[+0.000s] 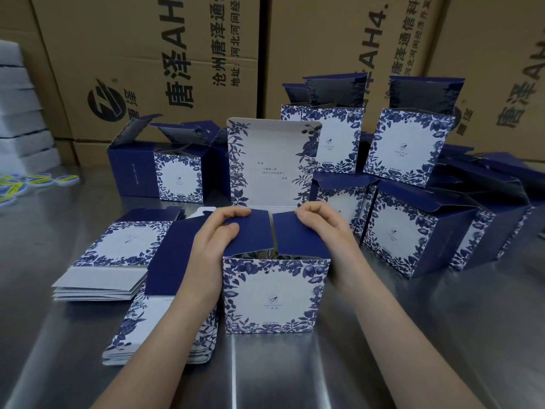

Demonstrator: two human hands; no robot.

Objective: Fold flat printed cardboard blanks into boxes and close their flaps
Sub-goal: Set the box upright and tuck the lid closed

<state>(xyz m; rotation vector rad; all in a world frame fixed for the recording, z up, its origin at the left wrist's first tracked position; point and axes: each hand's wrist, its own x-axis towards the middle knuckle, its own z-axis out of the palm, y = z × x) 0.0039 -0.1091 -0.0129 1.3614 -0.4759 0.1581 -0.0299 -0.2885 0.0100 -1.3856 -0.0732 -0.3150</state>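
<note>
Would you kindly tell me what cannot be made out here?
Head view:
- Interior of the box: covered by the navy side flaps gripped by the left hand and right hand.
- Print on the raised lid: too small.
- Lower stack of flat blanks: partly behind the left forearm.
- Lettering on the brown cartons: cut by the top edge.

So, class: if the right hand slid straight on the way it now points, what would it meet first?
Most likely the box's upright lid panel, standing just beyond the right hand, which holds the right blue flap. Depth is unclear, so the gap cannot be judged.
</note>
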